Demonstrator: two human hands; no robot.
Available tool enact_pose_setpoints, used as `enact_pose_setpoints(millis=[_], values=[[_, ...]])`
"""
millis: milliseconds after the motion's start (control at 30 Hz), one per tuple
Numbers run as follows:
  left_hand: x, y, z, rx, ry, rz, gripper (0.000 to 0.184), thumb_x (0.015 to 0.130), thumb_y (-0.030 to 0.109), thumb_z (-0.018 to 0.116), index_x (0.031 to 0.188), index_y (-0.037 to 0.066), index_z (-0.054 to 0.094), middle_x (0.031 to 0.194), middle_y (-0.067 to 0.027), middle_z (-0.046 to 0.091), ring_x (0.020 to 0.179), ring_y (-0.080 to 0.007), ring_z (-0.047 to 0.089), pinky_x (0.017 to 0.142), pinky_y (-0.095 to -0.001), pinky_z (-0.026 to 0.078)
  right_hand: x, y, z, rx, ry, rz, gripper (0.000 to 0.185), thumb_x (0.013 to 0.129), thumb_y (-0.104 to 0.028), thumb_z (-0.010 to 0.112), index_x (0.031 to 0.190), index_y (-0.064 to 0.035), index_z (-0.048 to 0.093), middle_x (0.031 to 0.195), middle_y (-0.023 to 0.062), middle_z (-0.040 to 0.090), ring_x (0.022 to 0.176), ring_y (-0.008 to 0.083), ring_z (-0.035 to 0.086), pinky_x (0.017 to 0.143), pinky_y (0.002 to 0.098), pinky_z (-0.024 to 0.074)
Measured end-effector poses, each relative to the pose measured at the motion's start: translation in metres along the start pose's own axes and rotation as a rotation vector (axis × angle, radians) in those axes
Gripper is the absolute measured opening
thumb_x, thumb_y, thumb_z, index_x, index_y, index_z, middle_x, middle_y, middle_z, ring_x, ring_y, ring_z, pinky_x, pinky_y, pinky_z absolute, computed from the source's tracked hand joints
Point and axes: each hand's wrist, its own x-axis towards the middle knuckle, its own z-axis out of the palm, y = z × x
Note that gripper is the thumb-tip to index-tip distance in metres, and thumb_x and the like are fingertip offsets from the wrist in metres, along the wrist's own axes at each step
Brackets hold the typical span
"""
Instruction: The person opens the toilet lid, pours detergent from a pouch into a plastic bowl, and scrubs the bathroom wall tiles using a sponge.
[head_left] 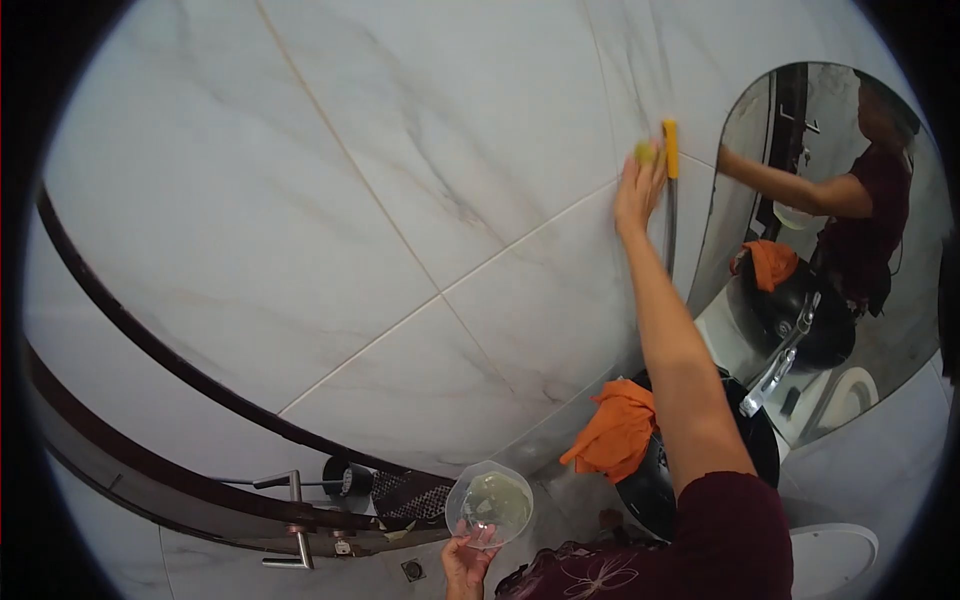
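My right hand point(640, 190) is raised against the marbled wall tile point(520, 120), its fingers closed on a small yellow-green sponge point(645, 153) pressed to the surface. Just right of it, a grey rod with a yellow grip point(671, 150) stands along the wall. Low in the view, my left hand point(468, 560) holds a clear plastic bowl point(455, 500) from below and at its side. Pale, cloudy liquid point(500, 500) shows inside the bowl.
Below my right arm sits a black basin point(650, 495) with an orange cloth point(615, 430) over its rim and a chrome faucet point(768, 385). A mirror point(830, 230) hangs at right. At lower left are a dark-framed door with a metal handle point(300, 540) and a floor drain point(413, 570).
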Motion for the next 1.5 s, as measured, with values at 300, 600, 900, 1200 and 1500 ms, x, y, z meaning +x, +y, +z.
enact_pose_setpoints(millis=[300, 600, 900, 1200, 1500], values=[[0.01, -0.001, 0.023, -0.018, -0.134, -0.021, 0.051, 0.06, 0.015, 0.059, 0.111, 0.013, 0.055, 0.109, -0.0165, 0.055, 0.106, -0.0367, 0.051, 0.087, -0.0572, 0.039, -0.071, -0.051, -0.01, 0.084, -0.063, -0.031, 0.055, 0.09, -0.031, 0.045, 0.135, -0.004, 0.029, 0.141, 0.021, 0.021, 0.13, 0.0386, 0.02, 0.104, 0.048, 0.0197], [0.002, -0.005, 0.024, -0.123, -0.116, 0.024, 0.066, 0.058, 0.006, 0.056, 0.123, 0.014, 0.048, 0.113, -0.0161, 0.054, 0.112, -0.0368, 0.046, 0.093, -0.0573, 0.036, -0.242, 0.13, -0.006, 0.134, 0.198, 0.709, 0.046, 0.094, -0.029, 0.038, 0.127, 0.0032, 0.038, 0.135, 0.021, 0.033, 0.125, 0.0329, 0.032, 0.105, 0.0383, 0.0237], [-0.004, -0.01, 0.007, -0.069, -0.027, 0.035, 0.07, 0.057, 0.011, 0.056, 0.126, 0.013, 0.046, 0.118, -0.0154, 0.051, 0.115, -0.0361, 0.044, 0.093, -0.0572, 0.035, -0.388, 0.099, -0.024, 0.436, 0.231, 1.53, 0.053, 0.094, -0.037, 0.036, 0.129, 0.0019, 0.031, 0.131, 0.0152, 0.037, 0.116, 0.0269, 0.04, 0.098, 0.0359, 0.0328], [0.046, 0.012, -0.067, 0.012, -0.258, -0.134, 0.069, 0.061, 0.01, 0.058, 0.128, 0.017, 0.043, 0.12, -0.013, 0.048, 0.116, -0.0356, 0.043, 0.095, -0.0565, 0.033, -0.297, -0.075, -0.023, 0.158, -0.143, 0.456, 0.06, 0.092, -0.033, 0.039, 0.139, -0.0024, 0.017, 0.143, 0.0211, 0.016, 0.133, 0.0323, 0.014, 0.107, 0.0384, 0.0133], [0.118, 0.065, -0.126, 0.357, -0.397, -0.372, 0.069, 0.065, 0.002, 0.05, 0.131, 0.01, 0.032, 0.12, -0.0158, 0.045, 0.112, -0.0358, 0.047, 0.088, -0.0508, 0.041, -0.405, -0.077, -0.099, 0.648, -0.35, 1.192, 0.049, 0.088, -0.012, 0.051, 0.134, -0.0119, 0.033, 0.112, 0.0072, 0.052, 0.099, 0.0167, 0.052, 0.084, 0.0305, 0.042]])
